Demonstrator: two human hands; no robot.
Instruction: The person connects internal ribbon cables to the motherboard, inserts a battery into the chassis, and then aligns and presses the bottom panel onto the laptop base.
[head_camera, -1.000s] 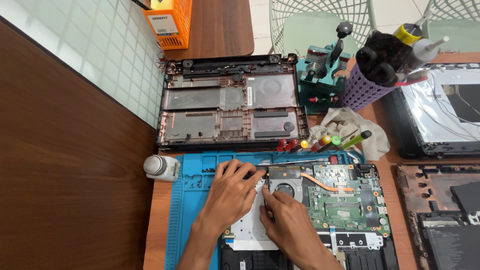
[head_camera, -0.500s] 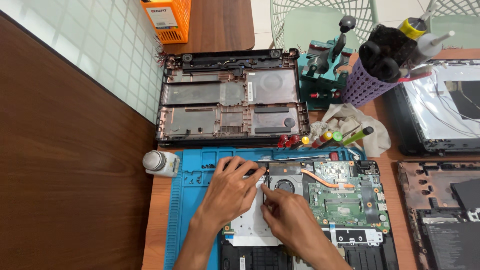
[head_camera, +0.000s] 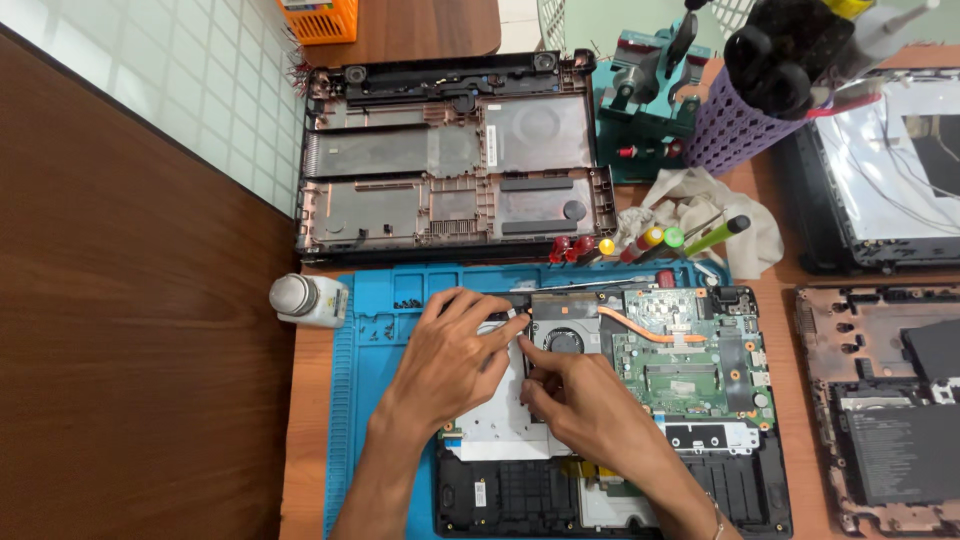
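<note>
Laptop (head_camera: 640, 400) innards lie open on the blue mat (head_camera: 350, 400), which sits on the wooden worktop (head_camera: 150, 350), right in front of the person. Both hands meet near the cooling fan (head_camera: 565, 338), at the left edge of the green circuit board (head_camera: 690, 365). The left hand (head_camera: 450, 360) lies flat, fingers spread over the silver metal plate (head_camera: 490, 420), pressing rather than grasping anything. The right hand (head_camera: 575, 395) has its fingertips pinched together just below the fan; whether they grip a small part or a screw I cannot tell, as the fingers hide it.

It looks like a dismantling step: something small beside the fan is being worked loose while the other hand steadies the machine. The next move would call for a fine, careful pull or twist, without straining the copper pipe (head_camera: 650, 330) nearby.

Behind the mat rests an empty bottom cover (head_camera: 450, 160), with screwdrivers (head_camera: 640, 245) on a rag (head_camera: 700, 205).
</note>
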